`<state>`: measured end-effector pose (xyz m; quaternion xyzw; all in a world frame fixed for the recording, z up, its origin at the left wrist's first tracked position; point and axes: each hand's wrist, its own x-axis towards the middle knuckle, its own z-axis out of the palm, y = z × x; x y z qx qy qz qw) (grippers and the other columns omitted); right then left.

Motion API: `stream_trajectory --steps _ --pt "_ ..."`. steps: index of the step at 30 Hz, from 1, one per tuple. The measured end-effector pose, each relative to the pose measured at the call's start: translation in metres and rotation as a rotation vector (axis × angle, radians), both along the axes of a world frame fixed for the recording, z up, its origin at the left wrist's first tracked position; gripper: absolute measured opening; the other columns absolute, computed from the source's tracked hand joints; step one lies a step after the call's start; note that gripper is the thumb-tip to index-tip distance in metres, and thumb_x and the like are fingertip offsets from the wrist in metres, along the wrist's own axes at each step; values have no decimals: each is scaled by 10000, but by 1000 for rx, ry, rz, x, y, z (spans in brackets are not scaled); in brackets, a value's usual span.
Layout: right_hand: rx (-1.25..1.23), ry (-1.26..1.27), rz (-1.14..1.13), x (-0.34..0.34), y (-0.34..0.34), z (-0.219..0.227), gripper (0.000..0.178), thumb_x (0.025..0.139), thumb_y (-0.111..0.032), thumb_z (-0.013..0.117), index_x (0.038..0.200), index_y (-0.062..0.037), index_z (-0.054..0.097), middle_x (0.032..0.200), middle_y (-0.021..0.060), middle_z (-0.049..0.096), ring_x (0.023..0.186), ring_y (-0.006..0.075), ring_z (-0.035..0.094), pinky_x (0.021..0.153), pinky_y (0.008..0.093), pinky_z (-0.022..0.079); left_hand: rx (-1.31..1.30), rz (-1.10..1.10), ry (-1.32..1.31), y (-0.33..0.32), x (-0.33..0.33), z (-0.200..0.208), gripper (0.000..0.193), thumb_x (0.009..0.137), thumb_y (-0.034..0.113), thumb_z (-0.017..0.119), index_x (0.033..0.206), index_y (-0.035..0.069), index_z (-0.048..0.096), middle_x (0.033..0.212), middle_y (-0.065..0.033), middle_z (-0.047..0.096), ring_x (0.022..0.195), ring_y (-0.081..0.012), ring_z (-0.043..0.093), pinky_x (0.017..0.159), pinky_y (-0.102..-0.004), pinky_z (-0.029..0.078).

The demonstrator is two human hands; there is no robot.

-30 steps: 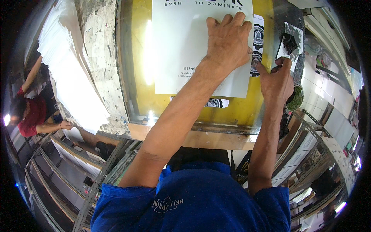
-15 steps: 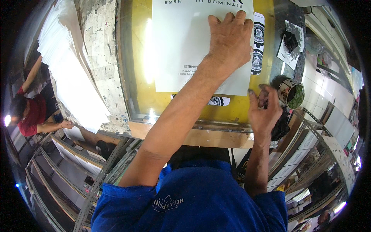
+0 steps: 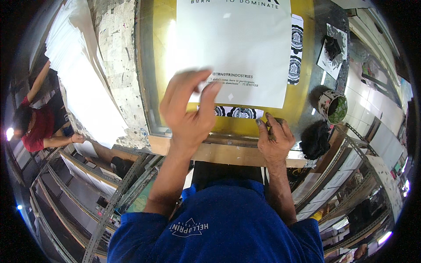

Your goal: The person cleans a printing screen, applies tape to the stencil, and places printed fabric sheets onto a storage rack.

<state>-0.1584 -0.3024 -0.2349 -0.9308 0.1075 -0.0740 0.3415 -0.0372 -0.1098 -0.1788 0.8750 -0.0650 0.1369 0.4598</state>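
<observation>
A white printed sheet with black lettering lies on the yellow glass-like work surface. My left hand, blurred by motion, hovers over its lower left corner. The fingers curve with a gap between them and the thumb, and nothing shows in that gap. Below the sheet's bottom edge runs a white strip with round black emblems. Beside its right end is my right hand, fingers bent and thumb apart, fingertips darkly stained. Whether it touches the strip I cannot tell. A second emblem strip lies along the sheet's right edge.
A stained tin and a black rag sit at the right. Farther back lies an ink-smeared paper. A stack of white sheets lies at the left, by a person in red. Metal racks stand below.
My left hand has lifted off the sheet's upper right and swung to its lower left corner. My right hand has moved left and nearer, to the end of the bottom strip.
</observation>
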Motion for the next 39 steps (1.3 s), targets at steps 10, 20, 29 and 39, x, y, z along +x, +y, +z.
stream_trajectory --steps 10,20,29,39 --pt "330 97 -36 6 24 6 182 750 -20 769 875 -10 637 757 102 646 614 229 651 560 323 508 235 243 229 32 -106 -60 197 814 105 792 972 25 704 922 -108 647 730 -193 555 631 -315 445" --pt "278 -49 435 -4 26 47 286 689 -49 773 946 -48 647 881 138 630 736 296 642 648 402 503 109 320 339 22 -97 -58 147 862 90 743 840 4 626 803 -70 590 683 -171 513 634 -304 435" --pt "470 -75 162 -12 21 41 169 768 -2 729 894 -27 619 723 97 617 588 205 586 554 318 456 -113 355 456 31 -102 -58 153 930 111 687 867 6 594 777 1 550 709 -76 478 641 -244 410" --pt "541 161 -335 7 23 -4 132 849 -53 737 844 28 633 647 11 591 567 42 491 501 232 400 -38 410 524 23 -91 -53 140 882 59 711 807 -23 625 788 -50 575 683 -119 497 623 -263 415"
